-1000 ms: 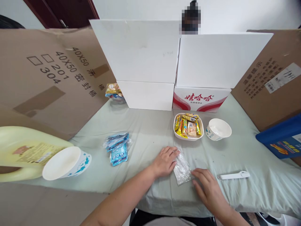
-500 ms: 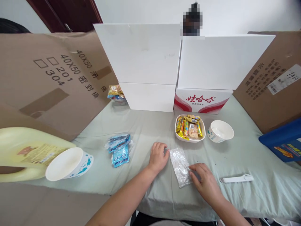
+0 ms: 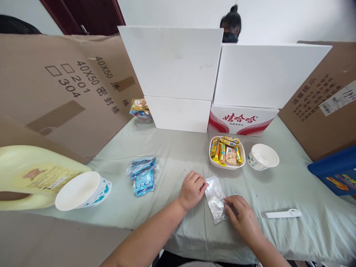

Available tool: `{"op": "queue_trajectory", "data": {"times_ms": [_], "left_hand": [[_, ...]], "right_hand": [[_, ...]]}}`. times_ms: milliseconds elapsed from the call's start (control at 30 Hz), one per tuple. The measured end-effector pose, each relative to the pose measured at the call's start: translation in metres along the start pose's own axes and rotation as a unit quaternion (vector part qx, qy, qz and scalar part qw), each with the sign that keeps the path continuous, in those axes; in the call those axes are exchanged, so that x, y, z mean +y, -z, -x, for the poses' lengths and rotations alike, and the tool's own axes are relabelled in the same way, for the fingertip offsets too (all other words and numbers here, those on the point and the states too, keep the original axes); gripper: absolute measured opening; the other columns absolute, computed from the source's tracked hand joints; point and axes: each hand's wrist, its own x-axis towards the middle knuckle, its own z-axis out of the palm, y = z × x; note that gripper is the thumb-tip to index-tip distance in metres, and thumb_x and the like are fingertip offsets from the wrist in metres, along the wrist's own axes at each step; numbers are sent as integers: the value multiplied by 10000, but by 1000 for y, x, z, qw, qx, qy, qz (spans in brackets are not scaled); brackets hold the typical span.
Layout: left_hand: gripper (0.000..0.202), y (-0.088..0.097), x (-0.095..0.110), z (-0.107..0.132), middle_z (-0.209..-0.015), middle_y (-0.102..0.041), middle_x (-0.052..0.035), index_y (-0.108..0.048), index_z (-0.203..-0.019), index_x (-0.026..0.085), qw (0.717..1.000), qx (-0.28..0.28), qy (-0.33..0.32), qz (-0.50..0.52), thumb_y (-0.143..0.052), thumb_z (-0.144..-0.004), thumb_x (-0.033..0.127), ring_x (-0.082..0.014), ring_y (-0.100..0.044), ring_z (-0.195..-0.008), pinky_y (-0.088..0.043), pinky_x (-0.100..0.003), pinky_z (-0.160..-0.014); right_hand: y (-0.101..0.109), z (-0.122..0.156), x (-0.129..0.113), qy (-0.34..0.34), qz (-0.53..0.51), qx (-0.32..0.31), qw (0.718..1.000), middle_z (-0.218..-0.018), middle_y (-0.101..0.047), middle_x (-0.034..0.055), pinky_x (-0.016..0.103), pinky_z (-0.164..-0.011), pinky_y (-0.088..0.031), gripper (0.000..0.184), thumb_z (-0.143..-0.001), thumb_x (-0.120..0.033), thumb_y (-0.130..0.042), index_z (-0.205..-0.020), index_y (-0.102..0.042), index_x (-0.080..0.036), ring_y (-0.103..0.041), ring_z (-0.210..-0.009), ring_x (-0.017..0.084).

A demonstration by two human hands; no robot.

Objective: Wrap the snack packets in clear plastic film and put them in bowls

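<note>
A clear, crinkled plastic bag (image 3: pixel 215 200) lies flat on the cloth in front of me. My left hand (image 3: pixel 192 190) is closed at its upper left corner, thumb and forefinger pinched on the edge. On the opposite side, my right hand (image 3: pixel 241 214) has its thumb and fingertips closed on the bag's right edge. Just beyond is a white bowl (image 3: pixel 227 166) filled with yellow snack packets (image 3: pixel 221 152). Blue packets in clear wrap (image 3: pixel 144 181) lie left of my left hand. To the right of my right hand rests a white box-cutter-like tool (image 3: pixel 282 214).
An empty paper bowl (image 3: pixel 263 157) stands at right, another (image 3: pixel 97 193) tilts at left by a pale yellow jug (image 3: pixel 30 163). White boxes (image 3: pixel 178 115) wall off the back; cardboard (image 3: pixel 91 122) flanks the left. A blue container (image 3: pixel 333 167) is at far right. A person (image 3: pixel 232 22) sits behind.
My left hand has moved slightly right and closed its fingertips on the bag's upper left corner. My right hand stays at the right edge. The view has shifted a little.
</note>
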Motion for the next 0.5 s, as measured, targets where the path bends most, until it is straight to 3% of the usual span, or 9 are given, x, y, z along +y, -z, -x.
{"op": "queue_trajectory", "data": {"times_ms": [100,200,333,400,500], "left_hand": [[176,3,5,0,-730,-618,-42,-575,-756,192,998,22,-63,20,-527,-924,209,-182,-531,-716,-450,-324,-670],[167,4,9,1,-707,-630,-31,-564,-772,194,991,28,-129,31,-518,-933,206,-166,-542,-679,-450,-312,-643],[177,2,12,4,-725,-658,-27,-560,-773,191,982,13,-184,40,-513,-942,216,-147,-565,-662,-440,-295,-614],[185,2,12,4,-738,-667,-30,-560,-776,189,979,7,-199,49,-503,-949,226,-143,-572,-658,-436,-288,-605],[219,3,12,4,-784,-682,-47,-569,-822,186,973,0,-215,79,-455,-972,299,-156,-590,-681,-449,-294,-617]], "right_hand": [[-1,-1,-3,-2,-9,17,1000,-934,-656,64,321,-764,-543,211,-925,-311,-492,-1070,-611,-216,-636,-856,186],[-4,-1,-9,-8,-37,36,999,-893,-653,44,284,-691,-550,359,-918,-320,-502,-1259,-504,-207,-629,-733,153],[-8,-6,-20,4,-93,1,996,-913,-678,27,235,-641,-544,498,-925,-280,-471,-1405,-355,-215,-613,-646,114],[-9,-11,-25,4,-112,-15,994,-968,-686,34,224,-646,-540,467,-923,-266,-468,-1381,-387,-219,-620,-661,105],[-12,-17,-27,-16,-125,-11,992,-918,-687,35,225,-641,-529,278,-926,-284,-466,-1181,-544,-207,-624,-667,112]]}}
